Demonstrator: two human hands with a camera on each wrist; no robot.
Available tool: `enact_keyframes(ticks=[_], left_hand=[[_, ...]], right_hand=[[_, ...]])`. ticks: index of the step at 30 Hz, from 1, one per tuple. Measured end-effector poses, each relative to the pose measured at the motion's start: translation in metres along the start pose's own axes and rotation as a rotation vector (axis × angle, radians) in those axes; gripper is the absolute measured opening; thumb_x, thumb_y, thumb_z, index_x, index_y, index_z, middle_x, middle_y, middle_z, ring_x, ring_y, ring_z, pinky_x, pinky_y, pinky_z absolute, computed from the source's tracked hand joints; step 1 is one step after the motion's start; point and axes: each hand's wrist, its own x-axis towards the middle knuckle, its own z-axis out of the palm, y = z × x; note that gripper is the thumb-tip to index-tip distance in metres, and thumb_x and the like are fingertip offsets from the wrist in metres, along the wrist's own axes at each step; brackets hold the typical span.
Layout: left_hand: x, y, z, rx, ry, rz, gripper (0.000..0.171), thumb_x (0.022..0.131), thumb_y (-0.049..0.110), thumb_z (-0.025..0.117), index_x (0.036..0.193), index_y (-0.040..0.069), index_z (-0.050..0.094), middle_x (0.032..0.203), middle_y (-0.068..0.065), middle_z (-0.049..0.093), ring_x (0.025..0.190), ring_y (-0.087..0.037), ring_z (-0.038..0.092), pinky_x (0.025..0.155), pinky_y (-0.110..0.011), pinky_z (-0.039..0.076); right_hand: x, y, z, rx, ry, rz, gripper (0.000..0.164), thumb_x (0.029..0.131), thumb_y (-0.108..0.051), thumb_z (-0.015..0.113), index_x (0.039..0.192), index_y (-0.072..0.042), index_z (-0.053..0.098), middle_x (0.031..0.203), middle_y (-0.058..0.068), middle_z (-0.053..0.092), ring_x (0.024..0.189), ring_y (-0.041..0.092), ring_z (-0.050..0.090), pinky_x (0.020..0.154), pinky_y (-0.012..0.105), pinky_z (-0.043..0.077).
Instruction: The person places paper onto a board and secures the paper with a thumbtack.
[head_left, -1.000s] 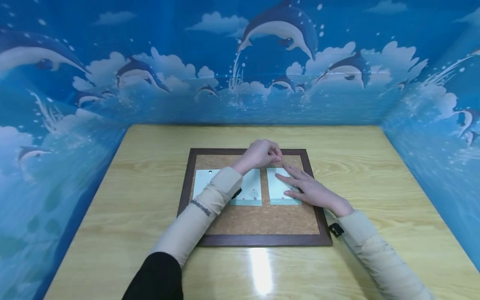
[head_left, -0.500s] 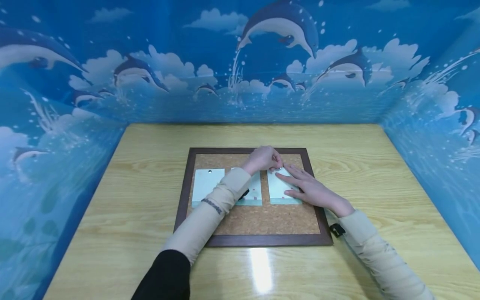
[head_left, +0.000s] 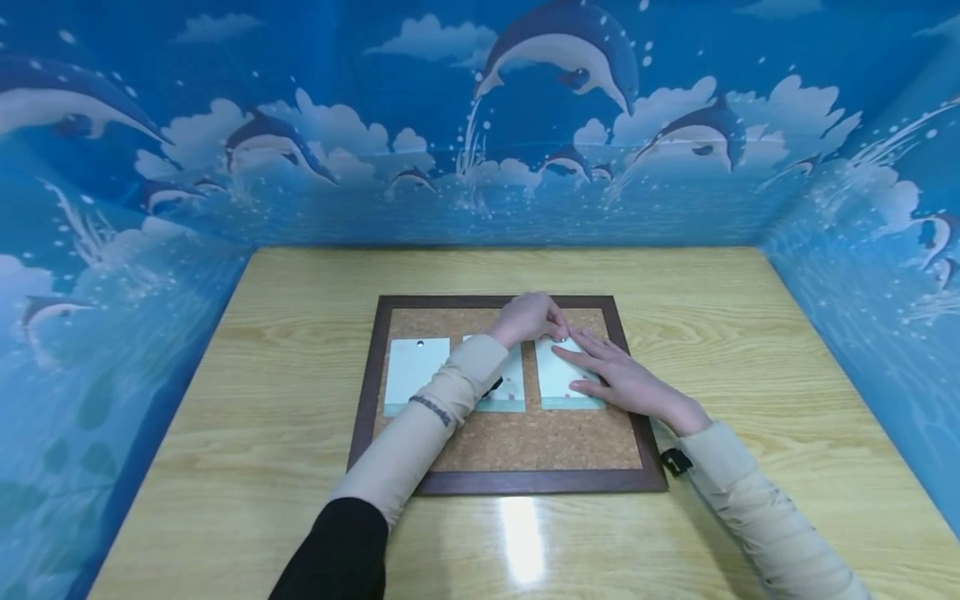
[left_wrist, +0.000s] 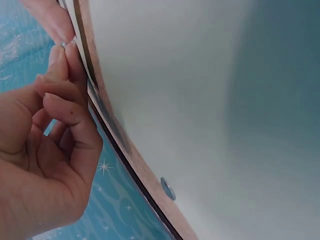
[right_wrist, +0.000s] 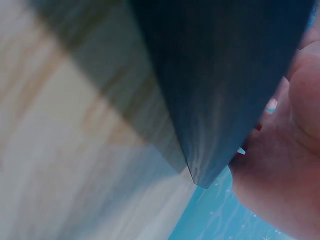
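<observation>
At the top edge of the rightmost pale green paper sheet, my left hand pinches a small shiny thumbtack between thumb and index finger. My right hand lies with spread, straight fingers over the right side of that sheet, fingertips close to the tack. The sheet lies on a cork board with a dark brown frame. Left of it lies a middle sheet, partly covered by my left forearm; a round thumbtack sits near its top in the left wrist view.
A third pale sheet lies at the board's left, with a thumbtack at its top. The board rests on a light wooden table. A blue dolphin-printed curtain surrounds the table's back and sides.
My left hand has come down slightly toward me onto the top edge of the right sheet, its forearm shifting right and uncovering more of the left sheet. The right hand stays in place.
</observation>
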Motion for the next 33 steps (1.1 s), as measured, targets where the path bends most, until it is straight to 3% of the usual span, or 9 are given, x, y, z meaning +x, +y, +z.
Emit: enact_keyframes(ticks=[5,9,13,17,20,24,28,33], left_hand=[[0.001,0.006,0.0,0.066,0.009,-0.012,0.015,0.096,0.026,0.071,0.1,0.016,0.08,0.096,0.005,0.076,0.077,-0.009,0.062,0.072,-0.023,0.05],[0.004,0.015,0.0,0.158,0.015,-0.065,0.011,0.095,0.019,0.072,0.088,0.014,0.078,0.083,0.005,0.071,0.066,-0.009,0.053,0.064,-0.023,0.046],[0.008,0.025,0.002,0.259,0.008,-0.144,0.017,0.093,0.014,0.071,0.076,0.014,0.071,0.072,0.003,0.063,0.062,-0.012,0.047,0.06,-0.025,0.045],[0.009,0.029,0.003,0.302,0.023,-0.168,0.011,0.092,0.018,0.074,0.081,0.016,0.075,0.081,0.004,0.07,0.071,-0.013,0.057,0.069,-0.03,0.054],[0.009,0.025,0.002,0.283,0.039,-0.166,0.009,0.091,0.026,0.077,0.092,0.017,0.08,0.09,0.005,0.075,0.073,-0.012,0.061,0.071,-0.029,0.056],[0.011,0.016,0.0,0.199,0.007,-0.151,0.018,0.092,0.031,0.077,0.101,0.016,0.08,0.087,0.003,0.076,0.058,-0.008,0.057,0.057,-0.021,0.049],[0.014,0.014,0.001,0.15,-0.021,-0.159,0.02,0.091,0.027,0.078,0.105,0.013,0.079,0.077,0.003,0.072,0.046,-0.004,0.051,0.049,-0.017,0.044],[0.011,0.015,0.003,0.15,-0.013,-0.151,0.015,0.091,0.024,0.078,0.083,0.012,0.074,0.059,0.004,0.06,0.044,-0.004,0.049,0.048,-0.017,0.041]], right_hand=[[0.0,-0.001,-0.001,0.006,0.003,-0.002,0.061,0.102,-0.025,0.062,0.157,-0.013,0.039,0.167,0.02,0.015,0.153,0.044,0.015,0.119,0.068,0.012],[0.0,0.0,0.0,0.009,0.009,-0.007,0.06,0.102,-0.024,0.061,0.157,-0.013,0.039,0.167,0.02,0.015,0.153,0.044,0.015,0.12,0.068,0.012],[-0.001,0.001,0.001,0.01,0.015,-0.016,0.059,0.103,-0.024,0.061,0.156,-0.012,0.04,0.167,0.021,0.015,0.152,0.044,0.015,0.119,0.068,0.013],[0.0,0.002,0.002,0.006,0.022,-0.028,0.058,0.103,-0.024,0.061,0.156,-0.011,0.04,0.167,0.021,0.016,0.152,0.045,0.015,0.119,0.069,0.014],[0.0,0.002,0.001,0.003,0.024,-0.031,0.058,0.103,-0.023,0.061,0.156,-0.012,0.041,0.167,0.021,0.016,0.152,0.045,0.016,0.119,0.068,0.014],[-0.001,0.002,0.001,-0.004,0.017,-0.028,0.058,0.103,-0.025,0.061,0.156,-0.012,0.04,0.167,0.021,0.016,0.152,0.045,0.016,0.119,0.068,0.014],[-0.002,0.002,0.001,-0.005,0.021,-0.033,0.058,0.103,-0.025,0.06,0.156,-0.012,0.04,0.167,0.021,0.016,0.152,0.046,0.017,0.119,0.069,0.015],[-0.001,0.001,0.002,-0.004,0.027,-0.034,0.058,0.103,-0.025,0.06,0.156,-0.012,0.04,0.167,0.022,0.017,0.151,0.046,0.017,0.118,0.07,0.014]])
